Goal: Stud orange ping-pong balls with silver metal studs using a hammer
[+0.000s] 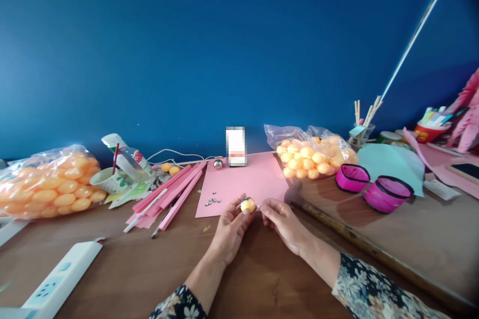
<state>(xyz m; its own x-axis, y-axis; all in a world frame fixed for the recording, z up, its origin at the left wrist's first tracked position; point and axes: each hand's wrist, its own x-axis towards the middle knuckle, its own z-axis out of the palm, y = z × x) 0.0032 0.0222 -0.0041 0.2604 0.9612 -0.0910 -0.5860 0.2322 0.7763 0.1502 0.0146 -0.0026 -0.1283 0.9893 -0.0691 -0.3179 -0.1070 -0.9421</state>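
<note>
My left hand is closed around a small yellow-orange ball, which has dark, shiny patches on its upper side. Just to the right, the thumb and fingertips of my right hand are pinched together close to the ball. A tiny pale or shiny bit shows at those fingertips, too small to name. Both hands are over the near edge of a pink sheet. Several small silvery pieces lie on that sheet, left of my left hand. At its back left corner sits a shiny silver ball.
Bags of orange balls stand left and right. Pink strips, a bottle and a paper cup are at left. A long wooden stick and magenta bands lie right. A power strip is front left.
</note>
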